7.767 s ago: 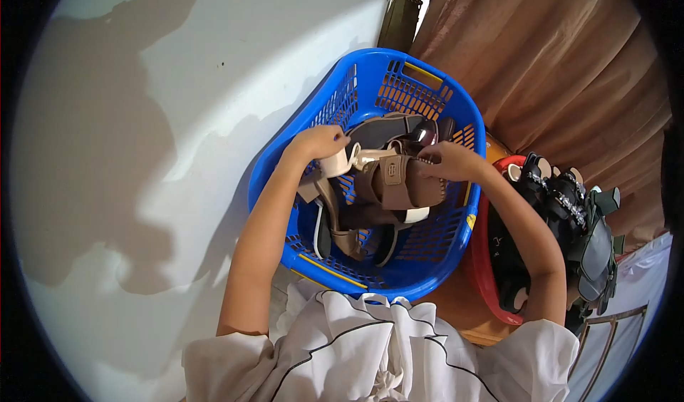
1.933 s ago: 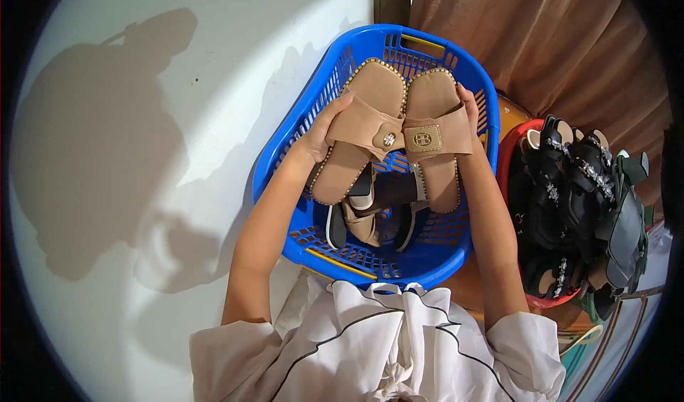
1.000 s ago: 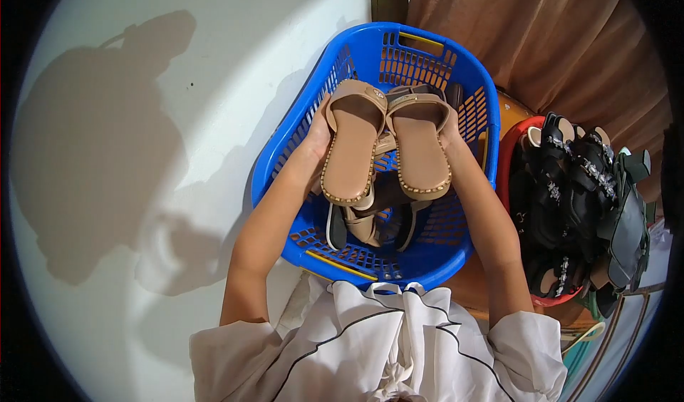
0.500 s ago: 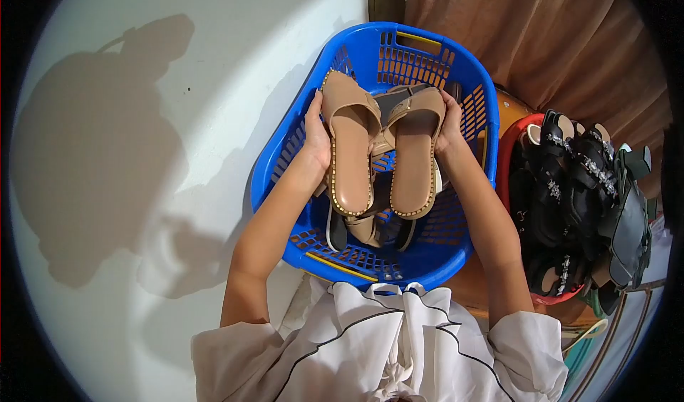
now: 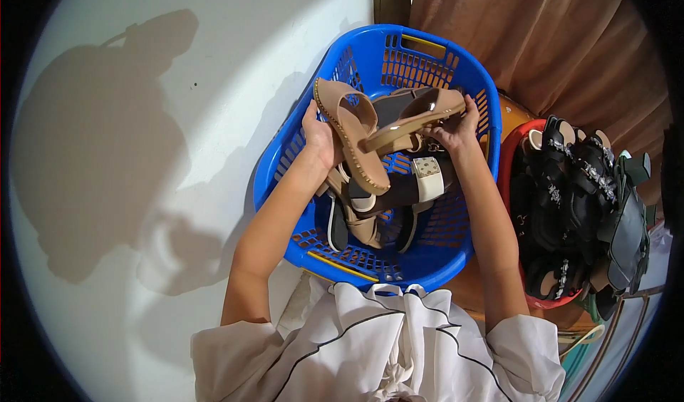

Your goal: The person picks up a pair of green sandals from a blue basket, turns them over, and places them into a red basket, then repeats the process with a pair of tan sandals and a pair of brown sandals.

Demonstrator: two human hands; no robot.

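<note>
— What are the hands doing?

— The left hand (image 5: 318, 137) is closed around one tan sandal (image 5: 350, 135), gripping it along its outer edge so the sole stands on its side, studded rim toward the camera. The right hand (image 5: 454, 128) pinches a second tan sandal (image 5: 420, 115) by its edge, fingers curled under it, and that one lies nearly flat, tilted slightly.

— Do the two touch?

— Yes, the heel end of the right one meets the middle of the left one, so they cross in a rough T.

— And where are they?

— Held over a blue basket (image 5: 370, 263) that sits on the pale floor (image 5: 142, 188). Below them in the basket lie more shoes: a dark sandal with a white buckle strap (image 5: 426, 177) just under the right hand, and a beige shoe (image 5: 360, 224) nearer the body.

— Anything beside it?

— To the right a red basket (image 5: 507, 156) is piled with black sandals (image 5: 570, 188), some with shiny stones on the straps. A brown curtain (image 5: 556, 45) hangs behind both.
</note>
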